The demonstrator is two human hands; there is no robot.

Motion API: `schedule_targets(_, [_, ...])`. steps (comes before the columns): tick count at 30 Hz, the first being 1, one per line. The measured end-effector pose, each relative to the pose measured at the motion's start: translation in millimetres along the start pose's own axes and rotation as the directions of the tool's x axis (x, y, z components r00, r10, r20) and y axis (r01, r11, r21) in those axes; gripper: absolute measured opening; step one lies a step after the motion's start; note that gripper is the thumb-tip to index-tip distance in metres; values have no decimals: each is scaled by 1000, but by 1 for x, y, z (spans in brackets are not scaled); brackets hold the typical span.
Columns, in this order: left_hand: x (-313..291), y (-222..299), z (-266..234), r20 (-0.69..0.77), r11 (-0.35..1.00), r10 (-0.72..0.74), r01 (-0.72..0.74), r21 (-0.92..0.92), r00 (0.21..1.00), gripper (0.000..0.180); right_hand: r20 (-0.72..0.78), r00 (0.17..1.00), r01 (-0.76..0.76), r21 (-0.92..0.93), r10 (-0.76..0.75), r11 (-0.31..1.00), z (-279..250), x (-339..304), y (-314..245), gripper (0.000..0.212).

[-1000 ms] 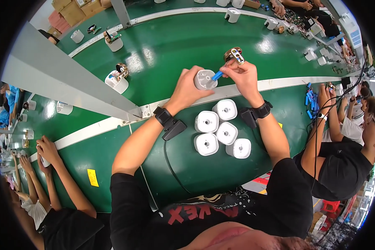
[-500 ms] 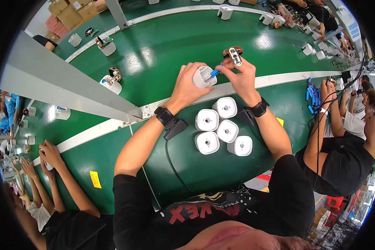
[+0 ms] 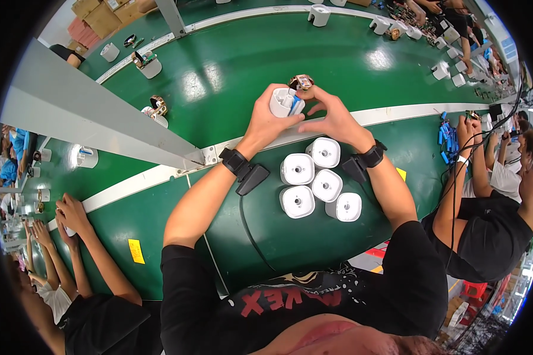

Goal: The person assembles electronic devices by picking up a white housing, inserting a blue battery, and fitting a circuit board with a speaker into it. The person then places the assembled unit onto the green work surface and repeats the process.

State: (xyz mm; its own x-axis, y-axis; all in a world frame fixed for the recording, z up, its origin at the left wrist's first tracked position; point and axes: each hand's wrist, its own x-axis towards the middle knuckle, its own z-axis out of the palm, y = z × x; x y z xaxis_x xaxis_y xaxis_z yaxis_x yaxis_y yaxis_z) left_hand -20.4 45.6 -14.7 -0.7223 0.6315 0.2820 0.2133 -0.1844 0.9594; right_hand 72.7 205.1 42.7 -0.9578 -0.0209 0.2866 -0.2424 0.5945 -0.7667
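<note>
My left hand [image 3: 265,121] wraps round a white ribbed plastic housing [image 3: 281,105], its open end facing up and toward the right. Inside that housing sits a blue cylindrical battery [image 3: 295,105] beside a white inner post. A gold-rimmed part [image 3: 302,81] rests at the housing's upper rim, against the fingertips of my right hand [image 3: 336,119]. The right thumb and fingers are spread apart around the housing's right side. Whether the gold-rimmed part is gripped is hard to see. Below my hands, several white rounded-square housings [image 3: 298,169] stand grouped on the green table [image 3: 249,222].
A grey metal post [image 3: 100,109] slants across the left, and a white rail [image 3: 385,116] crosses the table. Cables hang at the right beside a pile of blue batteries [image 3: 447,137]. Co-workers' hands [image 3: 71,214] work on both sides. Housings with gold-rimmed parts [image 3: 158,107] stand beyond the post.
The blue battery has gone from my right fingers into the housing. The gold-rimmed part has moved left to the housing's rim, and my right fingers have spread.
</note>
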Motion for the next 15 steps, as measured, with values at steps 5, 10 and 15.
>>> schedule_targets(5, [-2,1,1,-3,993,-21,21,-113,1000,51,14,999,-37,72,36,997,6,1,5,47])
schedule_targets(10, [-1,3,9,-7,988,-29,27,-149,1000,53,4,999,42,-17,-42,999,-1,3,19,46])
schedule_targets(15, [2,2,6,-150,936,161,-103,337,975,57,-33,999,-12,-35,11,999,0,2,8,34])
